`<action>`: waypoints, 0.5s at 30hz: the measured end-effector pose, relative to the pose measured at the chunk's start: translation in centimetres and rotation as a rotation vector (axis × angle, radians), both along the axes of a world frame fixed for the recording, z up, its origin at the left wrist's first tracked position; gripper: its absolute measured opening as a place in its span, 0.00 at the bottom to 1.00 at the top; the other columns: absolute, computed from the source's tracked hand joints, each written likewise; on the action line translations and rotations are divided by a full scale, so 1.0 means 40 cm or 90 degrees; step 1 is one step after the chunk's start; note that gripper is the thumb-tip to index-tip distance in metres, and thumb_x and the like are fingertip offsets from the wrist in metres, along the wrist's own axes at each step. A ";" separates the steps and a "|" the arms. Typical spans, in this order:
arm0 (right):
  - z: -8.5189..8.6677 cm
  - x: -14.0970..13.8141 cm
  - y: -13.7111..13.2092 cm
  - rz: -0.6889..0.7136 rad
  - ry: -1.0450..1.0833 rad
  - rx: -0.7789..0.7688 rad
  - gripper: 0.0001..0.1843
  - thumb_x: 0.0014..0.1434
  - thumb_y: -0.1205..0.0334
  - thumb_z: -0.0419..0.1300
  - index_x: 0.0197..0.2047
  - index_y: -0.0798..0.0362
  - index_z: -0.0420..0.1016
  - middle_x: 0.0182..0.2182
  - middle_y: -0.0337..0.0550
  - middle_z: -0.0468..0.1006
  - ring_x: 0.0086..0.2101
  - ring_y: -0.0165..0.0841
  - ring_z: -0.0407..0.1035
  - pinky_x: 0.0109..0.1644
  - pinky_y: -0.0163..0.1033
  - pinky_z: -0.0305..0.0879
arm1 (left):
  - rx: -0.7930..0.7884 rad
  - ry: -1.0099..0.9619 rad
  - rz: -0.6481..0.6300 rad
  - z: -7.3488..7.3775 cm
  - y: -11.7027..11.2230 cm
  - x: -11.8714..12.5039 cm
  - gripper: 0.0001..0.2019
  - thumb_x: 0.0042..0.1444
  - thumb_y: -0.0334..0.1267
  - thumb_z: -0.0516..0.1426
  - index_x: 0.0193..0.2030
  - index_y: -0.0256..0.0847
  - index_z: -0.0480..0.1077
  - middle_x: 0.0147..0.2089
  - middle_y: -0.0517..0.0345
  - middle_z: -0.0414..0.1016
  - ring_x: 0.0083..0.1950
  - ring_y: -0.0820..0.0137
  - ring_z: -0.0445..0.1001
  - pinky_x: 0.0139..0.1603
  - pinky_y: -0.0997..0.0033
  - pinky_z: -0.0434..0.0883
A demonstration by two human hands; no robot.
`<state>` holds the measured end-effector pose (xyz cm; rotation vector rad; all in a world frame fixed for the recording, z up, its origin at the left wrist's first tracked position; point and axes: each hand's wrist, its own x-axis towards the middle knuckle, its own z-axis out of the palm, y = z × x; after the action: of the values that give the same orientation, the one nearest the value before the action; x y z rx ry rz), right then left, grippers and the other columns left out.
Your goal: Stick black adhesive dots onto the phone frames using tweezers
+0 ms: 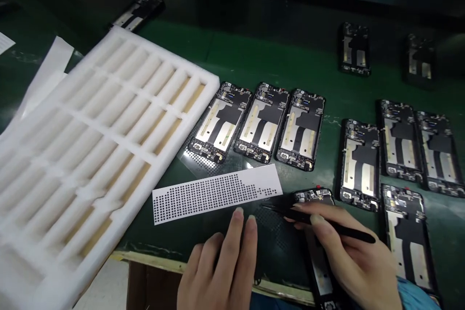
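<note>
Black tweezers (348, 232) are pinched in my right hand (359, 261), their tips pointing left toward the end of a white sticker sheet (218, 193) covered in rows of small black dots. Rows thin out at the sheet's right end. My left hand (221, 261) rests just below the sheet, two fingers stretched out and the others bent; it holds nothing. Partly under my right hand lies an opened phone (322, 271), its middle hidden. Three more opened phones (261, 121) stand in a row behind the sheet, showing circuit boards and silver batteries.
A white foam tray (163, 147) with long slots fills the left side. More opened phones (359, 164) lie at the right, with others farther back. Clear dotted film (201, 162) lies under the row of phones. The green mat's front edge (152, 260) runs below my hands.
</note>
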<state>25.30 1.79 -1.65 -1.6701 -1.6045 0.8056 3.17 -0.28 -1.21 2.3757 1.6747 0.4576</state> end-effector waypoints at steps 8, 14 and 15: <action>0.007 -0.016 0.011 0.045 0.002 0.018 0.10 0.70 0.64 0.58 0.49 0.45 0.80 0.40 0.34 0.86 0.35 0.25 0.82 0.43 0.21 0.76 | 0.022 0.248 -0.180 0.006 0.043 -0.003 0.25 0.63 0.27 0.55 0.68 0.37 0.68 0.71 0.51 0.65 0.41 0.62 0.72 0.34 0.61 0.71; 0.004 -0.019 0.011 0.036 0.013 0.019 0.09 0.69 0.64 0.58 0.47 0.47 0.81 0.40 0.36 0.87 0.35 0.27 0.83 0.42 0.23 0.78 | 0.013 0.256 -0.192 0.003 0.045 -0.002 0.27 0.62 0.27 0.55 0.69 0.38 0.66 0.71 0.46 0.65 0.38 0.65 0.71 0.34 0.62 0.71; 0.003 -0.019 0.010 0.028 0.016 0.019 0.09 0.69 0.64 0.59 0.47 0.47 0.81 0.39 0.37 0.87 0.34 0.27 0.83 0.42 0.24 0.78 | 0.013 0.249 -0.191 0.003 0.045 -0.003 0.27 0.62 0.27 0.55 0.69 0.38 0.66 0.71 0.47 0.65 0.38 0.65 0.71 0.34 0.62 0.71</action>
<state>24.53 2.19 -1.54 -1.6035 -1.6337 0.8174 3.04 1.50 -1.10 2.8069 1.4043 -0.0463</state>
